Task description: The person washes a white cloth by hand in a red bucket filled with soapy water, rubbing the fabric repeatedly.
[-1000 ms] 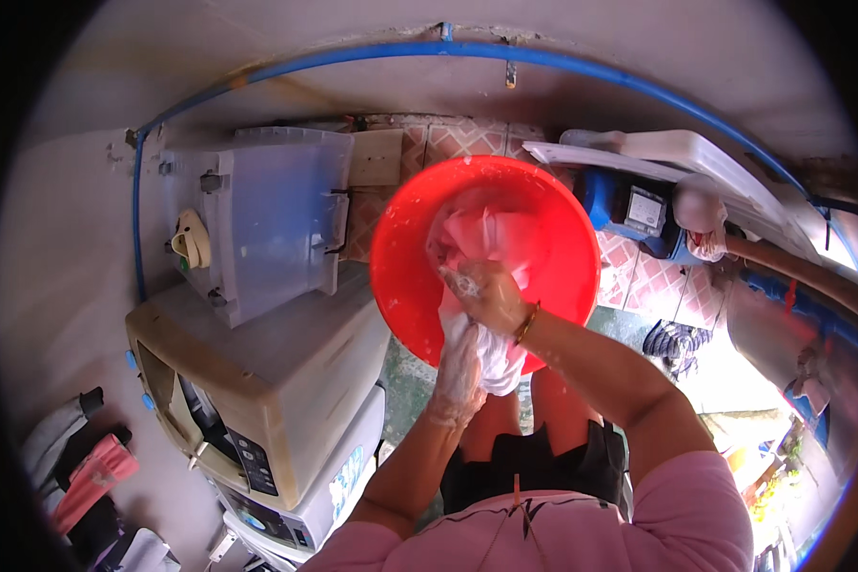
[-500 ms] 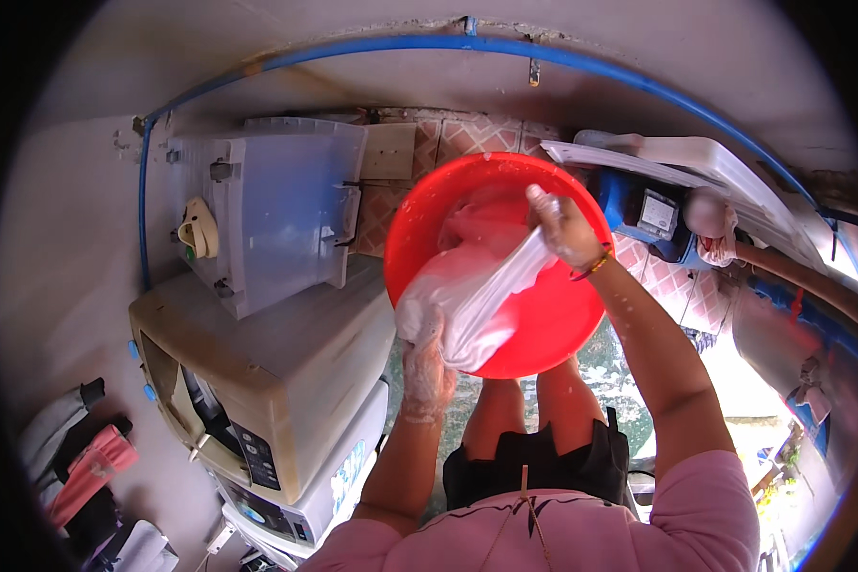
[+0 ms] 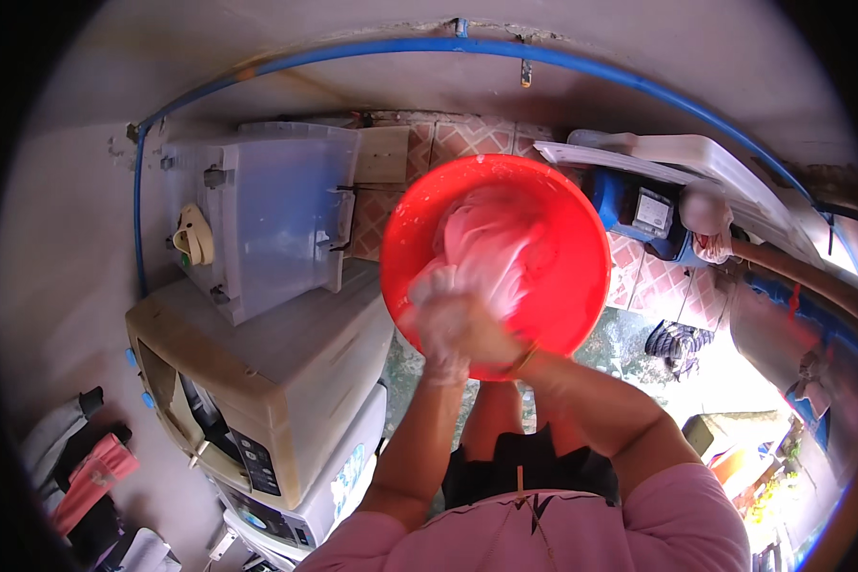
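Note:
A red basin (image 3: 582, 296) sits in front of me over my legs, with suds on its inner wall. In it lies a wet, soapy white cloth (image 3: 491, 238), looking pinkish against the red. At the basin's near-left side my left hand (image 3: 434, 319), covered in foam, is closed on a bunched end of the cloth. My right hand (image 3: 477, 334) is pressed against the left one, closed over the same part of the cloth. Motion blurs both hands, and the right one hides some of the left fingers.
A beige washing machine (image 3: 276, 372) stands left, a clear plastic bin (image 3: 286, 210) on it with a cream clog (image 3: 194, 235) on its side. A blue pump-like device (image 3: 639, 214) is at far right. A blue pipe (image 3: 400, 45) runs along the wall.
My right hand has come down and left from the basin's right side to meet my left hand. The cloth, stretched between them before, now lies bunched.

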Demonstrator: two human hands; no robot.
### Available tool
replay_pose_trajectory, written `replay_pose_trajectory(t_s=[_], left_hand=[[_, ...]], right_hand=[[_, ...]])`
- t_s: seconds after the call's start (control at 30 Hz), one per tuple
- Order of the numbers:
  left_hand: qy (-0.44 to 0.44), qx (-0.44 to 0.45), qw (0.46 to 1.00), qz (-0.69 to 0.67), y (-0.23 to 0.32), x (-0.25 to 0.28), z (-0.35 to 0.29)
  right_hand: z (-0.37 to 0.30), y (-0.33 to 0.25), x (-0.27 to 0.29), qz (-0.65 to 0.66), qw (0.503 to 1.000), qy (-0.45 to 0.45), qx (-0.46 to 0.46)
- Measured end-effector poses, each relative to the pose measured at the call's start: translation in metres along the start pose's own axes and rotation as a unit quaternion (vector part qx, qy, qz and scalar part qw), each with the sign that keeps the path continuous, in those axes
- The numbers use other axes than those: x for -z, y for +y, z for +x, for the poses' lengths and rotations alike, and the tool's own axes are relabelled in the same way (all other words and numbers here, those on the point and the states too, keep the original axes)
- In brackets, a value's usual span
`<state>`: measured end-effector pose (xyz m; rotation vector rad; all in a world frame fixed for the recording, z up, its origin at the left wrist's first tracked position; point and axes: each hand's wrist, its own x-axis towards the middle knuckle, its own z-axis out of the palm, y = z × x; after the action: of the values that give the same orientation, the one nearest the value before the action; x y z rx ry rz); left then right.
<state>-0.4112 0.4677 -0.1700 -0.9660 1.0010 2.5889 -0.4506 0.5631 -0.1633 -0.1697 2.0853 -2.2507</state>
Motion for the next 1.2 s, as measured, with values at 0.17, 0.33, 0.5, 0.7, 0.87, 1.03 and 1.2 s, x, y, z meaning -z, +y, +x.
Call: replay_pose_trajectory(t_s=[0.17, 0.33, 0.5, 0.7, 0.87, 1.03, 1.2], left_hand=[[-0.032, 0.086, 0.995, -0.05, -0.024, -0.007, -0.009], [-0.071, 0.011, 0.918, 0.39, -0.025, 0.002, 0.031], [0.045, 0.143, 0.988, 0.021, -0.017, -0.053, -0.021], [0.084, -0.029, 0.975, 0.205, -0.043, 0.017, -0.008], [0.073, 0.093, 0.993, -0.001, -0.007, -0.026, -0.023], [0.094, 0.012, 0.995, 0.007, 0.028, -0.015, -0.029], [0.1, -0.05, 0.994, 0.012, 0.036, -0.013, -0.017]], right_hand=[[0.028, 0.004, 0.017, -0.05, 0.99, -0.028, -0.126], [-0.019, -0.018, -0.03, -0.141, 0.974, -0.085, 0.154], [0.018, 0.018, 0.029, -0.082, 0.988, -0.013, -0.128], [-0.003, 0.017, 0.001, -0.21, 0.956, -0.084, 0.186], [0.015, 0.062, 0.039, -0.288, 0.944, -0.106, 0.117], [0.071, 0.017, 0.095, -0.171, 0.968, -0.021, -0.181], [0.041, 0.002, 0.106, -0.296, 0.895, -0.326, -0.074]])
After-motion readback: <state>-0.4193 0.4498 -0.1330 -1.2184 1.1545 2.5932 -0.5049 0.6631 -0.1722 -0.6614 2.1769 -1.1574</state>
